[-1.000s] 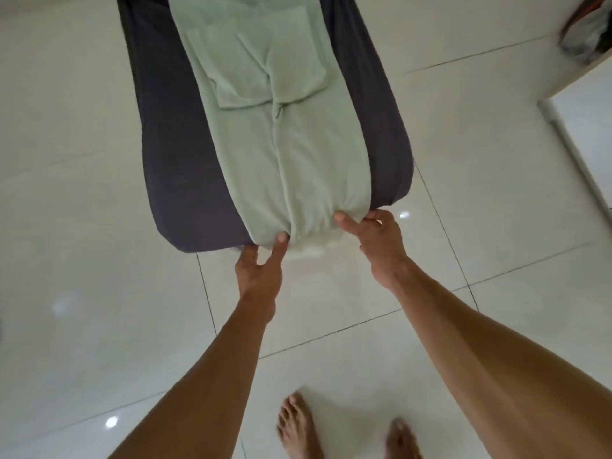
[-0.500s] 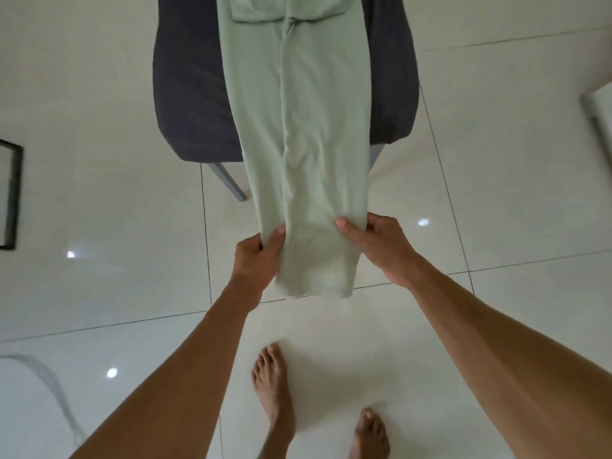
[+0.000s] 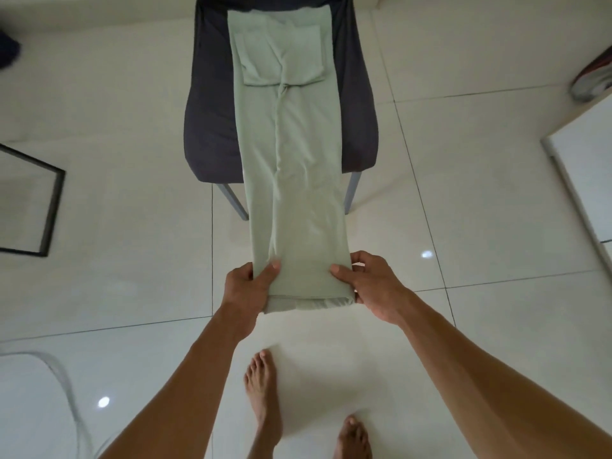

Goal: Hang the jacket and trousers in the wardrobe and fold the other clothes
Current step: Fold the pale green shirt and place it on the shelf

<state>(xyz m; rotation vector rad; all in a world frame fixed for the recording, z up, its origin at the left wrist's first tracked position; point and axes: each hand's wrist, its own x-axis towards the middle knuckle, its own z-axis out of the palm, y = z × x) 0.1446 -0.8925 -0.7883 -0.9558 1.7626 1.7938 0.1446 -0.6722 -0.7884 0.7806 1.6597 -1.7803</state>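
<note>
A pale green garment (image 3: 298,180), folded into a long narrow strip, lies along the dark seat of a chair (image 3: 212,104) and stretches out past its front edge toward me. My left hand (image 3: 246,286) grips the strip's near left corner, thumb on top. My right hand (image 3: 372,284) grips the near right corner the same way. Between my hands the near end hangs in the air above the floor, with a doubled edge showing underneath. At the strip's far end the sleeves lie folded across it.
The chair's grey legs (image 3: 236,202) stand on a glossy white tiled floor. A black-framed mirror (image 3: 49,210) lies at the left, a white furniture panel (image 3: 583,180) at the right, a shoe (image 3: 592,82) at far right. My bare feet (image 3: 265,395) stand below.
Both hands have pulled the garment's near end off the chair seat toward me, and the strip now spans well past the seat's front edge. I have stepped back.
</note>
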